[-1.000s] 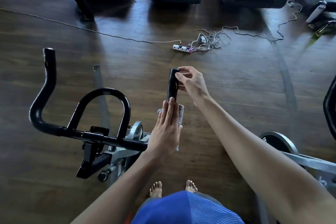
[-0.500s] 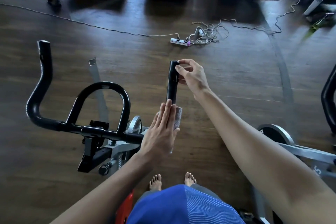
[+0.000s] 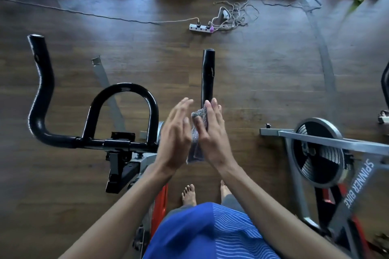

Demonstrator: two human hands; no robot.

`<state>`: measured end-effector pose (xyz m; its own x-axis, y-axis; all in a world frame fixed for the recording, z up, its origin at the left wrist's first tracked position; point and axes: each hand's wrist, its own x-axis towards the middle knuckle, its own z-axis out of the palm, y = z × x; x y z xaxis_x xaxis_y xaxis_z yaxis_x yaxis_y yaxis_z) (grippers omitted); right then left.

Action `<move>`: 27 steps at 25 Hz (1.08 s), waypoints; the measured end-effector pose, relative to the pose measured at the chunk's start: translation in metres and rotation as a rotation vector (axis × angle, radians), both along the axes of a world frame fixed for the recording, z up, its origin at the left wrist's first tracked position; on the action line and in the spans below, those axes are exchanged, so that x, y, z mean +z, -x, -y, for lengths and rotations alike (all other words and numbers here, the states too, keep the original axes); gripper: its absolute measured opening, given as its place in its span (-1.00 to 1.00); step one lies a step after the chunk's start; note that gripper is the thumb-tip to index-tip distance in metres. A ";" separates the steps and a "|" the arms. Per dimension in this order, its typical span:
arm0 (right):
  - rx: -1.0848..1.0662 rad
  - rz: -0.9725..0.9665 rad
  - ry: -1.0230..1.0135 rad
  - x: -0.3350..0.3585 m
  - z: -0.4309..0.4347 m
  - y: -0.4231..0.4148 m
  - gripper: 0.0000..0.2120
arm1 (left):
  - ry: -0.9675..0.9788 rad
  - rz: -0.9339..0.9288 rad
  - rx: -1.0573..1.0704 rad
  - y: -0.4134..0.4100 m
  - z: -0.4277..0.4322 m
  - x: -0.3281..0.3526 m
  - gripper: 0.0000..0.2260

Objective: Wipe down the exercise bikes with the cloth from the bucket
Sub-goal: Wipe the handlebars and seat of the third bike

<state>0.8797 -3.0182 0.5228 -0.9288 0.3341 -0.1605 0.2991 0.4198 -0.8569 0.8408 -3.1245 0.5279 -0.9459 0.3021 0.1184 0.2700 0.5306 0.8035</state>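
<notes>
The step in hand looks like resettling the speckled grey cloth (image 3: 199, 114) before it goes onto the upright black bar end (image 3: 208, 75) of the black tubular exercise-bike handlebar (image 3: 124, 90). The cloth sits between the two palms, just below that bar end and, as far as I can tell, not touching it. The right grip (image 3: 212, 132), a bare hand, pins the cloth with its thumb against nearly straight fingers. The left grip (image 3: 176, 136) is spread flat with straight fingers and holds nothing. It lies close to the cloth's other side, but motion blur hides whether it touches. To do this well, I would wrap a clean fold right round the tube and close one grip over it. Then I would draw it from tip to bend with a twist so the far side is reached, and move on to the centre loop and the left horn. The bucket is not in view. The bike's lower parts are mostly hidden under the arms and the blue striped shirt (image 3: 210, 233). The grey-framed second bike (image 3: 336, 143) is cut off at the right edge, and whether the cloth is damp cannot be told.
</notes>
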 end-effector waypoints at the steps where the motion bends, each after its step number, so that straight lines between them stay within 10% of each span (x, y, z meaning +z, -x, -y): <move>1: 0.030 0.037 -0.119 -0.007 0.006 0.001 -0.43 | 0.071 -0.091 0.050 0.005 0.011 -0.002 -0.60; 10: -0.090 -0.062 -0.209 -0.024 0.021 0.005 -0.41 | 0.457 -0.065 0.049 0.026 0.053 -0.029 -0.58; 27: -0.154 -0.235 -0.135 0.034 -0.213 0.066 -0.46 | 0.321 -0.413 -0.211 0.113 -0.158 0.074 -0.73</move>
